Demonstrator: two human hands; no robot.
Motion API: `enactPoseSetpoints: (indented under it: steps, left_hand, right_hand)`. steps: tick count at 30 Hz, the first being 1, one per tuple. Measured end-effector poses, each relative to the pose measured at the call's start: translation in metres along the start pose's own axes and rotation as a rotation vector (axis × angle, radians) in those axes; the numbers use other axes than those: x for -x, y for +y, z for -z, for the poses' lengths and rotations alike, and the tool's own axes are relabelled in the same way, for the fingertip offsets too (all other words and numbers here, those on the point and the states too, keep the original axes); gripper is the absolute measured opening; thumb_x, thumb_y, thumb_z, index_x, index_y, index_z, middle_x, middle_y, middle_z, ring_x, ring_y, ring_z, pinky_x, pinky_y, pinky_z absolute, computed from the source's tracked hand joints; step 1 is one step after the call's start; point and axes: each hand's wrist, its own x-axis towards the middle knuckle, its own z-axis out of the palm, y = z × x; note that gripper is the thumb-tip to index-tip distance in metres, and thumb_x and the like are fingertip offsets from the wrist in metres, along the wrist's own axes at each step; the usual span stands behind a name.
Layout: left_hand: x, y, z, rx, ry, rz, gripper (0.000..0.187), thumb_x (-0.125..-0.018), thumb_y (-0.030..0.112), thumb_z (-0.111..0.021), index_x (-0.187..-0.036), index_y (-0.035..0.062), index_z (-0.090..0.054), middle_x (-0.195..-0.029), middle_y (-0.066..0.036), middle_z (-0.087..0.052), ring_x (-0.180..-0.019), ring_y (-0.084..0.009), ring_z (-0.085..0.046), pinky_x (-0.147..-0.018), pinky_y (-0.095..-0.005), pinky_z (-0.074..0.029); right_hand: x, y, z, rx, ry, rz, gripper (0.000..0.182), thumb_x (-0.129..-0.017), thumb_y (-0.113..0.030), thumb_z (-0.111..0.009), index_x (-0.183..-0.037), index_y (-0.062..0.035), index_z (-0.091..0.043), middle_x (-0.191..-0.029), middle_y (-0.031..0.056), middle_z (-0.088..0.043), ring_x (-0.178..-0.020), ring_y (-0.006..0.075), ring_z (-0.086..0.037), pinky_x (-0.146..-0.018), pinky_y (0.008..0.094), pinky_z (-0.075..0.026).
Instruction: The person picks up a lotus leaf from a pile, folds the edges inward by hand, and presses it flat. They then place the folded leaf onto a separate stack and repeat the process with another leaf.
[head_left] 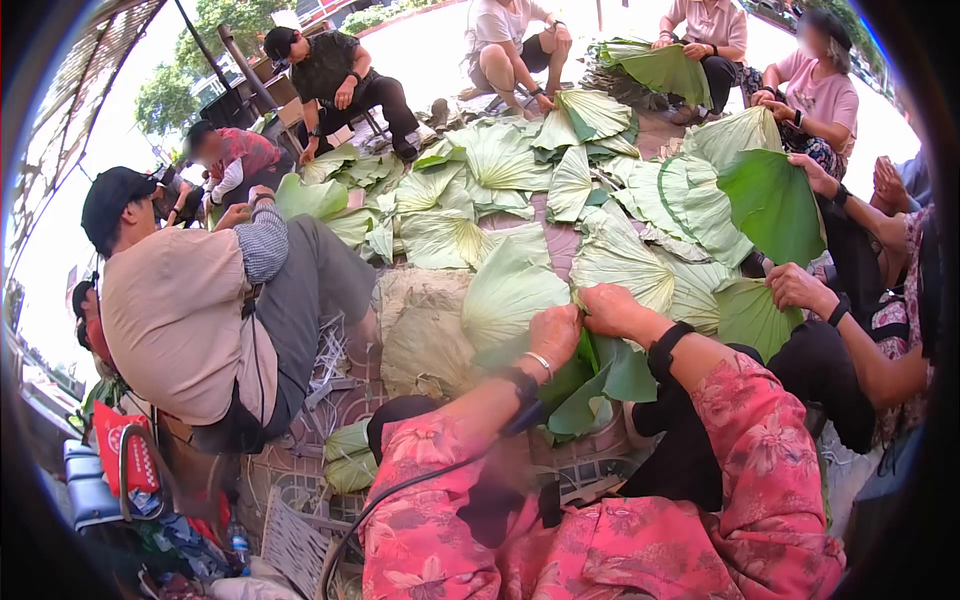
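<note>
My left hand [555, 335], with a bracelet and a dark wristband, is closed in a pinch on a pale green lotus leaf [510, 290]. Close beside it, my right hand [612, 308] is pinched at the same leaf's narrow point; the fingertips hide exactly what lies between them. The leaf fans out to the left of my hands, ribs showing. Beneath my wrists, darker green lotus leaves [630, 375] hang or lie folded near my lap. Just ahead, more pale leaves [625, 260] overlap in a broad layer on the ground.
At the left sits a person in a tan vest [185, 310]. On the right, another person's hand [800, 288] is near a dark green leaf [770, 205]. Several people sit around the leaf pile. A brown sack-like bundle [425, 330] and a red bag [125, 445] are at left.
</note>
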Motion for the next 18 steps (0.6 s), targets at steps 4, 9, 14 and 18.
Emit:
enactPoseSetpoints:
  steps: [4, 9, 14, 18]
  left_hand:
    - [0.003, -0.003, 0.003, 0.004, 0.01, -0.025, 0.018, -0.081, 0.022, -0.054, -0.071, 0.0078, -0.059, -0.06, -0.017, -0.056, -0.058, -0.0346, -0.057, -0.052, -0.0445, -0.044]
    - [0.002, 0.006, 0.004, 0.026, 0.048, -0.036, 0.018, -0.081, 0.022, -0.054, -0.071, 0.0081, -0.059, -0.058, -0.016, -0.055, -0.056, -0.0346, -0.056, -0.051, -0.0439, -0.044]
    - [0.002, 0.01, 0.004, 0.044, 0.002, -0.024, 0.016, -0.08, 0.023, -0.056, -0.073, 0.0079, -0.058, -0.061, -0.014, -0.058, -0.06, -0.0338, -0.058, -0.054, -0.045, -0.044]
    - [-0.003, 0.012, 0.015, -0.138, -0.135, 0.075, 0.016, -0.077, 0.023, -0.058, -0.079, 0.0072, -0.057, -0.069, -0.013, -0.061, -0.068, -0.0333, -0.06, -0.06, -0.047, -0.044]
  right_hand:
    - [-0.006, -0.005, -0.005, -0.004, 0.084, -0.007, 0.015, -0.069, -0.013, -0.055, -0.079, -0.002, -0.058, -0.08, 0.0209, -0.06, -0.08, 0.0365, -0.059, -0.07, 0.0436, -0.048]
    - [-0.003, 0.005, 0.0, -0.095, 0.106, -0.038, 0.013, -0.069, -0.009, -0.053, -0.077, -0.0008, -0.059, -0.081, 0.0212, -0.06, -0.081, 0.0366, -0.059, -0.071, 0.0433, -0.048]
    - [-0.002, 0.01, -0.006, -0.004, 0.078, -0.024, 0.016, -0.069, -0.01, -0.054, -0.078, 0.0007, -0.06, -0.082, 0.0221, -0.061, -0.081, 0.037, -0.06, -0.071, 0.043, -0.049]
    - [-0.005, -0.001, -0.007, 0.005, 0.077, -0.035, 0.014, -0.069, -0.01, -0.054, -0.076, 0.0004, -0.06, -0.08, 0.023, -0.06, -0.079, 0.0378, -0.06, -0.069, 0.0438, -0.049]
